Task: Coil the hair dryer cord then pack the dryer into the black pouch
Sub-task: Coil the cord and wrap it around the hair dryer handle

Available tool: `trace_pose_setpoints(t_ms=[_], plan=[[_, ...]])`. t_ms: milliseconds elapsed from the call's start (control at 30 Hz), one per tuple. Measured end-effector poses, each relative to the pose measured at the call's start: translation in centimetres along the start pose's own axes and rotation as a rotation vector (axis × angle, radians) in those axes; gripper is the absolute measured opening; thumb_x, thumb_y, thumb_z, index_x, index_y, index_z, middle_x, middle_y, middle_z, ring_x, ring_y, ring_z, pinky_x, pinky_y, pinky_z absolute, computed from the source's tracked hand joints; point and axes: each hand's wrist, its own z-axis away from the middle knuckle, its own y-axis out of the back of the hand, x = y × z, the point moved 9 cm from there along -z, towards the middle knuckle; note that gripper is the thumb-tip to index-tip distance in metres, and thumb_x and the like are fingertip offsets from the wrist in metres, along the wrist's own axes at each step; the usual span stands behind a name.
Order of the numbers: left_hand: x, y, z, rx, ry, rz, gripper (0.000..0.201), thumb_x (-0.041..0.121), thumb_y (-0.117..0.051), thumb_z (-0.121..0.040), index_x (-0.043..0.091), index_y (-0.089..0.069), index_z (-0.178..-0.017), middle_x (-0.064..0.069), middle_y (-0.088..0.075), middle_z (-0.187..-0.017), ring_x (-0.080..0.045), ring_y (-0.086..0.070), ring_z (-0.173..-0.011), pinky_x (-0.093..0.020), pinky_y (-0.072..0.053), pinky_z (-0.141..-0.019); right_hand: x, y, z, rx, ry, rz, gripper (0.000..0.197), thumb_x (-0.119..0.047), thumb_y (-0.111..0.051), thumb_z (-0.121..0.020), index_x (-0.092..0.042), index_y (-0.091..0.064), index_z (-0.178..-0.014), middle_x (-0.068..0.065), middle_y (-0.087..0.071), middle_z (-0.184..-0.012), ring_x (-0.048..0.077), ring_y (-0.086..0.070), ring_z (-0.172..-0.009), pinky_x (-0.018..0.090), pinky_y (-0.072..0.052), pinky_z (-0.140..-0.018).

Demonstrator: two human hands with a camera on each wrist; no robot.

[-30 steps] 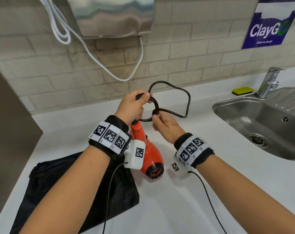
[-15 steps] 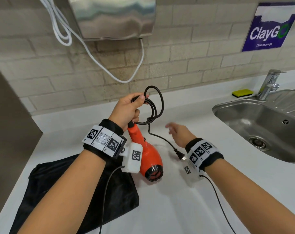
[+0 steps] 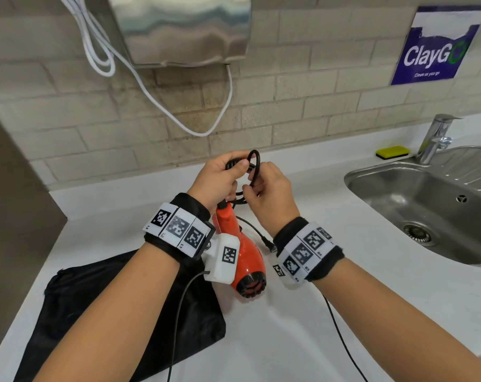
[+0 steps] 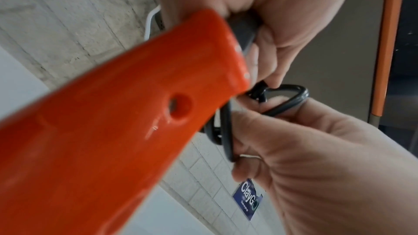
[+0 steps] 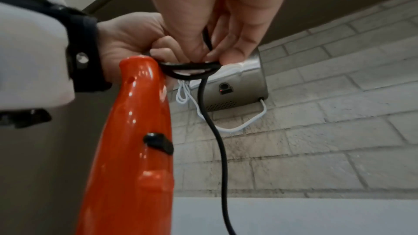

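Above the counter [image 3: 302,340] both hands grip the coiled cord [image 3: 254,166]; only the head view shows the black pouch [image 3: 123,312].

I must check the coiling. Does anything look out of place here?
Yes: the cord's plug end hangs loose below the coil, which both hands hold above the orange dryer. The black pouch lies flat.

Bare counter [image 3: 302,312] right of the pouch [image 3: 123,312]; sink [image 3: 399,188] farther right.
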Motion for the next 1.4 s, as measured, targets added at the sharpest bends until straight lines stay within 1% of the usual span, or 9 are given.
trace_pose_setpoints(t_ms=[167, 400, 567, 700, 800, 900, 967, 1067, 1400], plan=[[0.2, 0.8, -0.2, 0.038, -0.025, -0.013, 0.019, 0.015, -0.045, -0.096, 0.021, -0.062, -0.097, -0.002, -0.056, -0.078, -0.002, -0.024, -0.031, -0.014, -0.023, -0.034, -1.0, 0.1, 0.5, -0.024, 0.113, -0.045, 0.049, 0.0, -0.048, -0.085, -0.009, -0.036, -0.132, -0.007, -0.045, -0.102, 0.003, -0.047, -0.057, 0.006, -0.042, -0.059], [0.0, 1.0, -0.3, 0.027, -0.016, -0.03, 0.018, 0.021, -0.044, -0.096, 0.022, -0.06, -0.088, 0.001, -0.051, -0.07, -0.001, -0.025, -0.031, -0.014, -0.022, -0.034, -0.9, 1.6, -1.6, 0.092, 0.049, -0.305, 0.026, -0.01, -0.058, -0.084, -0.027, -0.051, -0.067, 0.003, -0.062, -0.077, 0.006, -0.056, -0.071, 0.014, -0.041, -0.065], [0.0, 0.5, -0.2, -0.026, -0.001, -0.033, 0.019, 0.021, -0.042, -0.097, 0.021, -0.058, -0.088, -0.002, -0.042, -0.067, -0.001, -0.025, -0.032, -0.014, -0.022, -0.034, 0.3, -0.5, -2.1, -0.096, -0.048, -0.337, 0.037, -0.002, -0.065, -0.079, -0.028, -0.038, -0.079, -0.012, -0.05, -0.083, 0.0, -0.05, -0.078, 0.019, -0.043, -0.074], [0.2, 0.1, 0.1, -0.059, -0.011, -0.039, 0.02, 0.015, -0.041, -0.096, 0.02, -0.058, -0.087, -0.008, -0.042, -0.072, -0.001, -0.025, -0.031, -0.013, -0.023, -0.034, 1.7, -2.6, -1.5, -0.29, -0.096, -0.292, 0.022, -0.001, -0.054, -0.087, -0.007, -0.046, -0.107, 0.002, -0.057, -0.098, 0.01, -0.057, -0.085, 0.024, -0.047, -0.083], [0.3, -0.7, 0.4, -0.093, -0.026, -0.086, 0.021, 0.013, -0.044, -0.095, 0.021, -0.06, -0.085, -0.012, -0.037, -0.076, -0.003, -0.025, -0.031, -0.015, -0.021, -0.035, 2.7, -3.1, -1.1, -0.334, -0.105, -0.163, 0.013, -0.002, -0.048, -0.09, 0.007, -0.057, -0.091, 0.021, -0.062, -0.077, 0.009, -0.055, -0.068, 0.023, -0.047, -0.07], [0.3, -0.7, 0.3, -0.073, -0.019, -0.05, 0.02, 0.012, -0.043, -0.096, 0.02, -0.059, -0.087, -0.008, -0.04, -0.07, -0.002, -0.024, -0.031, -0.015, -0.021, -0.035, 3.0, -2.7, -1.3, -0.339, -0.102, -0.126, 0.022, -0.008, -0.048, -0.092, -0.012, -0.05, -0.071, 0.001, -0.043, -0.059, 0.0, -0.039, -0.047, 0.014, -0.033, -0.052], [0.3, -0.3, 0.3, -0.059, -0.002, 0.004, 0.02, 0.014, -0.04, -0.097, 0.02, -0.057, -0.089, -0.004, -0.048, -0.072, -0.001, -0.023, -0.031, -0.015, -0.02, -0.035, 3.2, -2.7, -1.0, -0.362, -0.117, -0.161, 0.019, -0.022, -0.049, -0.09, -0.021, -0.049, -0.071, -0.003, -0.038, -0.061, 0.0, -0.038, -0.052, 0.015, -0.033, -0.055], [0.2, 0.2, 0.1, -0.047, -0.002, 0.009, 0.022, 0.02, -0.04, -0.097, 0.021, -0.059, -0.085, -0.003, -0.054, -0.075, -0.002, -0.022, -0.031, -0.016, -0.018, -0.037, 3.2, -2.2, -0.4, -0.385, -0.117, -0.214, 0.05, -0.045, -0.041, -0.077, 0.003, -0.053, -0.085, 0.01, -0.042, -0.076, 0.014, -0.039, -0.07, 0.025, -0.034, -0.065], [-0.1, 1.8, 0.0, 0.042, 0.019, -0.042, 0.013, 0.013, -0.053, -0.09, 0.017, -0.059, -0.079, 0.002, -0.053, -0.068, -0.002, -0.024, -0.031, -0.013, -0.02, -0.034, 3.8, -1.9, -1.9, -0.446, -0.06, -0.049, 0.026, -0.023, -0.031, -0.083, -0.006, -0.049, -0.086, -0.003, -0.041, -0.079, 0.006, -0.041, -0.075, 0.02, -0.031, -0.07]])
